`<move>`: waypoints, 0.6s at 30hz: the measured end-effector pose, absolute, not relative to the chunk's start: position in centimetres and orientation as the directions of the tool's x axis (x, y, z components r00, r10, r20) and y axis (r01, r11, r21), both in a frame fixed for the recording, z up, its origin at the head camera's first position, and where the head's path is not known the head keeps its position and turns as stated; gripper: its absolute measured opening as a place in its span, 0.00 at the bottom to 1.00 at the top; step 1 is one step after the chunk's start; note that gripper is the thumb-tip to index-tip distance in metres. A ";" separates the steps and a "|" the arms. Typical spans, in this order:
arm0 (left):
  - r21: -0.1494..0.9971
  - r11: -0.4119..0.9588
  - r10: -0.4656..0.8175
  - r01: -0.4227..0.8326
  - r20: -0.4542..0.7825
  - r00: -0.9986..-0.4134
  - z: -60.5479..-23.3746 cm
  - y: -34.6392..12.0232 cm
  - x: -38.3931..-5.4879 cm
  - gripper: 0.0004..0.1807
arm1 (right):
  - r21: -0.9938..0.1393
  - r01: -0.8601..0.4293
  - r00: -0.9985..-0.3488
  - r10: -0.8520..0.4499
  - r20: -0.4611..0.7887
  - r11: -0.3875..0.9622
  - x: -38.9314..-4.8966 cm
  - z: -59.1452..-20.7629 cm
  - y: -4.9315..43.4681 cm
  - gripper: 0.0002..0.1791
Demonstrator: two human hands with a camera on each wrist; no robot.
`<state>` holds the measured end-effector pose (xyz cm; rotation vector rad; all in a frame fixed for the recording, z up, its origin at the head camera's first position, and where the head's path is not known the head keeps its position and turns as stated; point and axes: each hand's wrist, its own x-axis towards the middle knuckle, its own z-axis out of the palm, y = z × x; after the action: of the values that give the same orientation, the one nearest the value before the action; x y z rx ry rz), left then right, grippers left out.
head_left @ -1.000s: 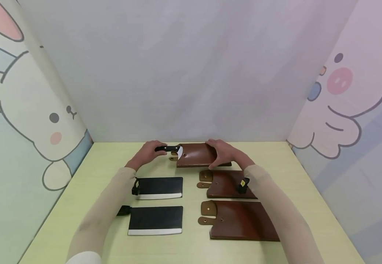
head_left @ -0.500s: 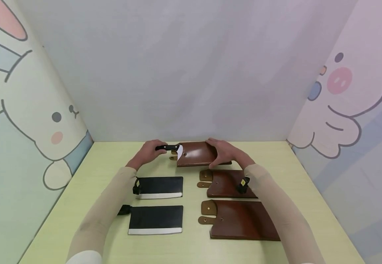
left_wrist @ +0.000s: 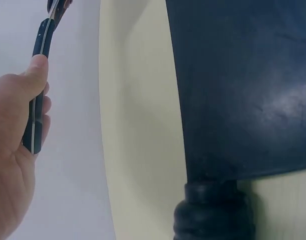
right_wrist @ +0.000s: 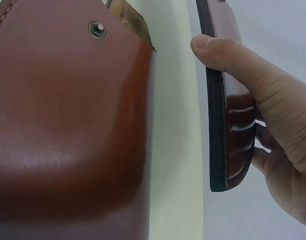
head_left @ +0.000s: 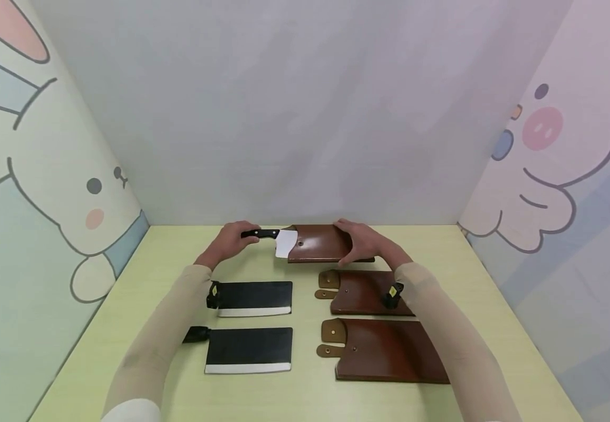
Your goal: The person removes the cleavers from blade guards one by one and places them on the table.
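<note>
My left hand [head_left: 231,239] grips the black riveted handle of a cleaver [head_left: 286,244] near the back of the table. Its pale blade lies partly inside a brown leather sheath [head_left: 317,243], and a strip of blade shows beside the sheath's mouth. In the left wrist view my thumb and fingers wrap the handle [left_wrist: 41,45]. My right hand [head_left: 364,241] holds the far end of the sheath, thumb on its near edge and fingers on the other side. The right wrist view shows this sheath [right_wrist: 238,115] raised on its edge, apart from the table.
Two dark-bladed cleavers, a nearer one [head_left: 249,349] and a farther one [head_left: 254,296], lie at left. On the right lie two more brown sheaths, one near [head_left: 389,351] and one farther [head_left: 360,290], with tan straps. A pale wall [head_left: 305,117] stands behind.
My left hand has moved left with the cleaver, while my right hand and the sheath have shifted slightly right. More of the blade shows outside the sheath.
</note>
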<state>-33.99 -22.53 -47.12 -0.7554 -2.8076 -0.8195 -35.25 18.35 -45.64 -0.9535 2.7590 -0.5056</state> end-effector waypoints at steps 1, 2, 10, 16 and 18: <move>0.470 0.729 0.432 0.498 0.248 -0.867 -47.0 -22.6 -33.9 0.19 | -0.371 -0.567 -0.777 -0.627 -0.054 0.735 -35.2 -45.6 18.4 0.66; 0.468 0.729 0.433 0.499 0.250 -0.866 -46.8 -22.7 -33.9 0.18 | -0.370 -0.568 -0.777 -0.627 -0.053 0.735 -35.1 -45.6 18.4 0.66; 0.471 0.733 0.424 0.490 0.247 -0.871 -45.9 -23.3 -33.4 0.18 | -0.375 -0.569 -0.779 -0.626 -0.039 0.732 -34.6 -45.2 18.8 0.65; 0.476 0.716 0.432 0.510 0.271 -0.860 -46.2 -23.8 -33.1 0.19 | -0.361 -0.571 -0.782 -0.622 -0.034 0.737 -34.4 -45.3 19.2 0.66; 0.478 0.714 0.433 0.512 0.273 -0.859 -46.3 -24.0 -32.9 0.19 | -0.363 -0.568 -0.784 -0.620 -0.033 0.738 -34.4 -45.4 19.4 0.66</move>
<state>-32.95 -24.05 -46.32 -0.7702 -2.7764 -0.8370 -34.37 19.39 -45.38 -0.9583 2.7859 -0.5076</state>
